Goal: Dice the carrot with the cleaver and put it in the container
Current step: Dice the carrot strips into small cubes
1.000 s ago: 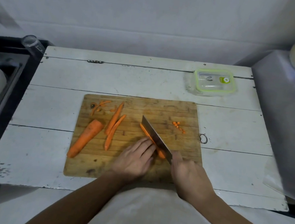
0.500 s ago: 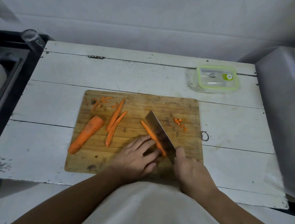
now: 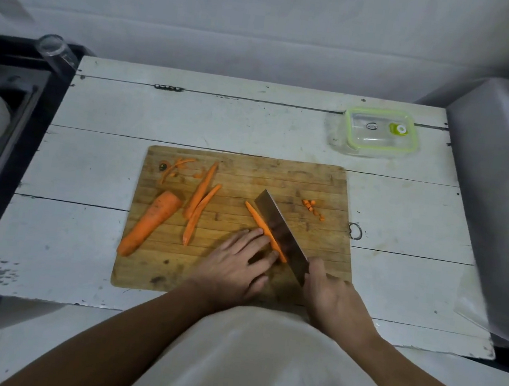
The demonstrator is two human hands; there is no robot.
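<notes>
From the head view, my right hand (image 3: 335, 294) is wrapped around the cleaver (image 3: 282, 232) handle, with the blade laid lengthwise against a carrot strip (image 3: 263, 230) near the middle of the cutting board (image 3: 280, 176). My left hand (image 3: 235, 265) lies flat, fingers nearly straight, pressing the near end of that strip down. The uncut carrot half (image 3: 151, 222) sits at the board's left side, two long strips (image 3: 200, 201) lie beside it, and a few dice (image 3: 312, 207) lie to the right of the blade. The container (image 3: 380, 134) stands well apart at the far right of the bench (image 3: 223, 119), with its green-rimmed lid on.

The main risk, as I judge it, is my left fingertips (image 3: 273, 253): they sit just beside the edge, and the thin strip could roll or skid under the blade and bring it towards them. Dice could also scatter off the board.

The handle is buried in my right hand, so I cannot see how it is gripped. The blade hides part of the strip, and I cannot tell whether the edge has bitten in. The trimmings (image 3: 175, 166) at the far left corner are too small to identify.
</notes>
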